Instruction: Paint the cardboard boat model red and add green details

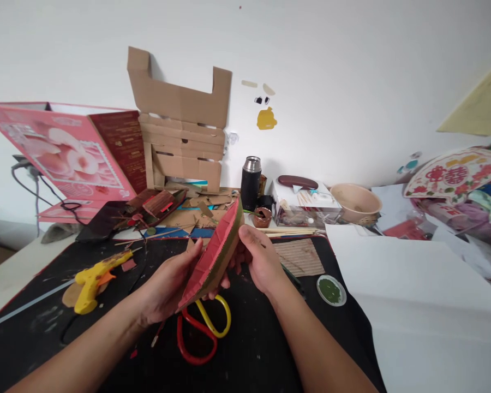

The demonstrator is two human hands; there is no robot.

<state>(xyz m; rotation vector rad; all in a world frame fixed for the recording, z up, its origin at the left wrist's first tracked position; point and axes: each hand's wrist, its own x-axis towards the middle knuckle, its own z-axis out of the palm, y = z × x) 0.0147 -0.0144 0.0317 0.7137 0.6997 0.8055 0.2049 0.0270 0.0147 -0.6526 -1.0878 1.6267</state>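
Observation:
Between my two hands is a curved cardboard boat-shaped piece (216, 245), red on its inner face with a greenish-brown outer edge, tilted with its tip up. My left hand (169, 284) grips its lower end, thumb on the red side. My right hand (262, 256) holds the upper part from the right, with the thumb at the rim and fingers partly hidden behind it. Just below lie scissors (198, 333) with one red and one yellow handle loop, their blades hidden. To the left rests a yellow hot glue gun (92, 284) with an orange trigger.
A black mat (245, 355) covers the table. A small dish of green bits (331, 290) and corrugated cardboard (300, 257) lie right. Behind stand a black thermos (251, 185), a beige bowl (355, 201), a pink box (69, 153) and cardboard scraps (204, 210). White paper (425, 305) spreads far right.

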